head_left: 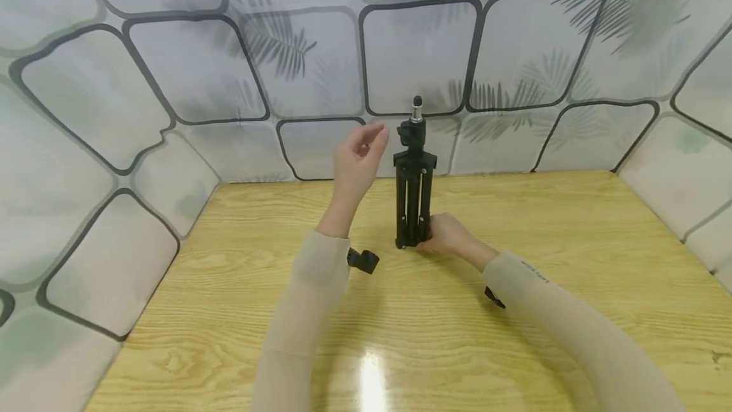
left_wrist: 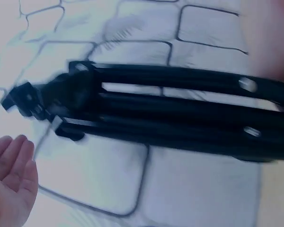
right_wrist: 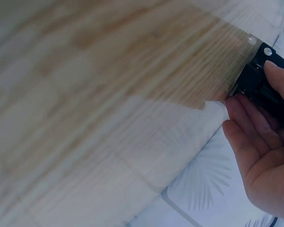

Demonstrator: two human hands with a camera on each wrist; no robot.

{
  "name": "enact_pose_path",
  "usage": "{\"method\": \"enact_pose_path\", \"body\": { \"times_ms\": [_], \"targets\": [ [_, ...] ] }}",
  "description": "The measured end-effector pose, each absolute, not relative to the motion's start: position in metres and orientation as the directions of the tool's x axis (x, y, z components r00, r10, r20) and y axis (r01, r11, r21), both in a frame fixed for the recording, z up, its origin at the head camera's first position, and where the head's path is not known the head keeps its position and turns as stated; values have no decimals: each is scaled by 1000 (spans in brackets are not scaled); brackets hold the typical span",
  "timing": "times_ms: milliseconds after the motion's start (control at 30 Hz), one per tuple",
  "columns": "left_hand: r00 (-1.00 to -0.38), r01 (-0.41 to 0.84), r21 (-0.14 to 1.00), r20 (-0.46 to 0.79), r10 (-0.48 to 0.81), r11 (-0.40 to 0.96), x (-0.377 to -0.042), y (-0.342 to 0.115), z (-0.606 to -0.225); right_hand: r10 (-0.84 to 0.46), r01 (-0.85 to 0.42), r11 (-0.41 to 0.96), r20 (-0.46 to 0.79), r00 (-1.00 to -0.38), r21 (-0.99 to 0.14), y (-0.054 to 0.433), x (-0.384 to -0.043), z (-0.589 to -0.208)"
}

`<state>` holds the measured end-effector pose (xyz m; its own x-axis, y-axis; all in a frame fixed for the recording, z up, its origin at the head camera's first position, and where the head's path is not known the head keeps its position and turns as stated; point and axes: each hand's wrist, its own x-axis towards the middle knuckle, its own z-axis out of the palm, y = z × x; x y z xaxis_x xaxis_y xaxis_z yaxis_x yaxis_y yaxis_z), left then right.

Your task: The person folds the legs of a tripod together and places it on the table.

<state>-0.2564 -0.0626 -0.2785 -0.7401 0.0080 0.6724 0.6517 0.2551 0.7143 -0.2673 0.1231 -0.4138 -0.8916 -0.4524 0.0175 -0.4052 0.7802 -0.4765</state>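
Observation:
A folded black tripod stand [head_left: 413,192] is upright near the back of the table, its legs drawn together and a silver stud with a dark cap at its top. Low on the legs, my right hand [head_left: 448,234] holds it; in the right wrist view the thumb and fingers of that hand [right_wrist: 267,151] are around the leg end. My left hand [head_left: 357,161] is raised to the left of the stand's upper part, fingers loosely bent and nothing in them. The left wrist view has the stand [left_wrist: 180,111] lying across it, with the left hand [left_wrist: 12,182] apart from its head.
The wood-grain table [head_left: 246,310] runs back to a fabric wall [head_left: 320,56] printed with stone outlines and fern leaves, close behind the stand. Similar walls rise at both sides. A small black wrist device [head_left: 364,261] hangs at the left cuff.

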Motion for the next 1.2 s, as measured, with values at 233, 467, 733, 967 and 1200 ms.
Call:
{"method": "enact_pose_path", "body": {
  "times_ms": [233, 467, 733, 967, 1200],
  "targets": [
    [-763, 637, 723, 640, 85, 268, -261, -44, -245, -433, -377, 791, -5, -901, -482, 124, -267, -414],
    [-840, 543, 814, 526, 136, 206, -266, -34, -235, -444, -389, 784, 1, -896, -484, 123, -265, -414],
    [-815, 579, 798, 572, 95, 168, -256, -43, -232, -464, -426, 762, 47, -885, -488, 124, -265, -414],
    [-813, 578, 788, 580, 61, 214, -250, -79, -236, -462, -456, 776, 100, -881, -436, 149, -266, -402],
    [-870, 460, 787, 492, 30, 411, -249, -127, -257, -442, -452, 792, 125, -888, -410, 184, -270, -385]
  ]
}}
